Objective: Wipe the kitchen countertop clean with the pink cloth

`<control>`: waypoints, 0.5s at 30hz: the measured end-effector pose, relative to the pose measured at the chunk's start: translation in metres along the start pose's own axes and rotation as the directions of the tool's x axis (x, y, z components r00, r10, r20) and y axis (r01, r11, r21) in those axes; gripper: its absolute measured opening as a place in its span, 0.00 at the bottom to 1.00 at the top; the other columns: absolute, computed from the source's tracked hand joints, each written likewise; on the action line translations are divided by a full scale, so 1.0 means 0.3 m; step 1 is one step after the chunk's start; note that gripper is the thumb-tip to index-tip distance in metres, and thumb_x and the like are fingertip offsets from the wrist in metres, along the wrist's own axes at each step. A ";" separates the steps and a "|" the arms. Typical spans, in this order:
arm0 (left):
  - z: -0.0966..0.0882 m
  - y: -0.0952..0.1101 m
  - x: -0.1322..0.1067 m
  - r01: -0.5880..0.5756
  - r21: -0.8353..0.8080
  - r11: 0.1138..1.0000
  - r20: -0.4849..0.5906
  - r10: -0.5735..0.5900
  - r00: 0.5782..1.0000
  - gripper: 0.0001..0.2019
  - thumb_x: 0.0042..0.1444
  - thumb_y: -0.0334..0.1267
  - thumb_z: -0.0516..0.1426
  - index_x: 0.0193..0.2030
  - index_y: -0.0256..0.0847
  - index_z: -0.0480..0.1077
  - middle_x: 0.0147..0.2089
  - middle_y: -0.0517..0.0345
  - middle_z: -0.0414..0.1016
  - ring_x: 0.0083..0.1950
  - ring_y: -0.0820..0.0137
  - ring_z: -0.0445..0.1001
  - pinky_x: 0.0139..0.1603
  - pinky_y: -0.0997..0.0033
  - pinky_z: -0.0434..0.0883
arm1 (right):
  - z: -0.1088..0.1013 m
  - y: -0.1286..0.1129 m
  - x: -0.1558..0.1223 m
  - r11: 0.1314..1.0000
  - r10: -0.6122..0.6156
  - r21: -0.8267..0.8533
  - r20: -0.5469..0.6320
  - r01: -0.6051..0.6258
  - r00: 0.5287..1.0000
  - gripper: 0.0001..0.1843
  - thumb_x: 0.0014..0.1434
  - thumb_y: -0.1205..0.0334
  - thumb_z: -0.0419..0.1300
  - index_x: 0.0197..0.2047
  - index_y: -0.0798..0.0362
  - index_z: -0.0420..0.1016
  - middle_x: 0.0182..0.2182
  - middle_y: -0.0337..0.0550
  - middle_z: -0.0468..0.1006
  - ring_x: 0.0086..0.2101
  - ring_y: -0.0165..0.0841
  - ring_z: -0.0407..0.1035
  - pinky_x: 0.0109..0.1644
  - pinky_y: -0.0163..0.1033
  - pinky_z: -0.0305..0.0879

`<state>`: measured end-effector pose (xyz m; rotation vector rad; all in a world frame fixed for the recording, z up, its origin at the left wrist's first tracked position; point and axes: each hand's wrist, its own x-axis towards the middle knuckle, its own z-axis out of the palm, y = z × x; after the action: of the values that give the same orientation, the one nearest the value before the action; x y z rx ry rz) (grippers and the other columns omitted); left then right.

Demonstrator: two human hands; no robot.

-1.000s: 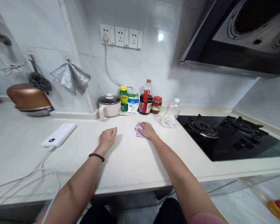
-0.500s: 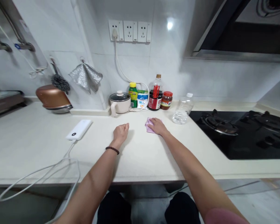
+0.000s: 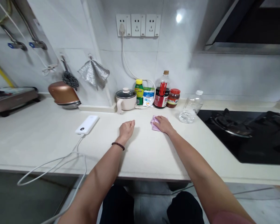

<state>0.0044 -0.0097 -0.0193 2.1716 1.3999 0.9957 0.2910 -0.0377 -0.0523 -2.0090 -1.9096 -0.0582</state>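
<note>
My right hand (image 3: 163, 124) lies over a folded pink cloth (image 3: 155, 127) on the white countertop (image 3: 151, 155), gripping it with bent fingers. My left hand (image 3: 127, 129) rests on the counter to the left of the cloth, curled into a fist, with nothing showing in it. A dark bead bracelet (image 3: 118, 145) circles the left wrist. Behind the hands stand a small cream electric pot (image 3: 126, 101) with a glass lid and a dark sauce jar (image 3: 160, 99). Right of the cloth is a clear plastic bottle (image 3: 190, 107) with some clear liquid in it.
A white power bank (image 3: 87, 125) with a looping cable lies at left. Along the wall stand a yellow-capped bottle (image 3: 139, 92), a white packet (image 3: 148, 98) and a red-lidded jar (image 3: 173, 99). A black gas hob (image 3: 233, 146) is at right. Copper-coloured cookware (image 3: 63, 93) sits back left.
The camera has turned a little to the left, so the scene sits further right in the picture. Both hands and the cloth keep about the same places on the counter.
</note>
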 end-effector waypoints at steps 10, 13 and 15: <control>-0.003 0.001 0.000 -0.004 -0.022 1.000 0.010 0.004 1.000 0.26 0.67 0.53 0.43 0.19 0.44 0.53 0.20 0.61 0.55 0.26 0.70 0.57 0.31 0.67 0.48 | -0.006 -0.010 -0.003 1.000 -0.006 0.013 -0.007 0.006 1.000 0.36 0.69 0.39 0.47 0.67 0.56 0.68 0.65 0.55 0.68 0.65 0.45 0.59 0.71 0.48 0.51; -0.004 0.001 0.000 -0.008 -0.033 0.999 0.011 0.009 1.000 0.27 0.68 0.53 0.42 0.19 0.44 0.54 0.19 0.61 0.56 0.26 0.70 0.58 0.31 0.67 0.49 | -0.005 -0.008 -0.004 1.000 -0.016 0.026 -0.012 0.016 1.000 0.36 0.69 0.38 0.46 0.66 0.56 0.68 0.65 0.55 0.69 0.64 0.45 0.60 0.71 0.48 0.51; -0.004 0.000 0.001 -0.014 -0.039 0.999 0.021 0.015 1.000 0.27 0.68 0.54 0.41 0.19 0.43 0.55 0.20 0.60 0.58 0.26 0.70 0.59 0.30 0.67 0.50 | 0.002 0.000 -0.001 0.999 -0.020 0.032 -0.019 0.021 1.000 0.36 0.69 0.38 0.46 0.66 0.56 0.69 0.64 0.55 0.70 0.64 0.45 0.61 0.70 0.48 0.52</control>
<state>0.0037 -0.0096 -0.0183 2.1604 1.3462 0.9937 0.2907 -0.0378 -0.0529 -1.9611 -1.9072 -0.0511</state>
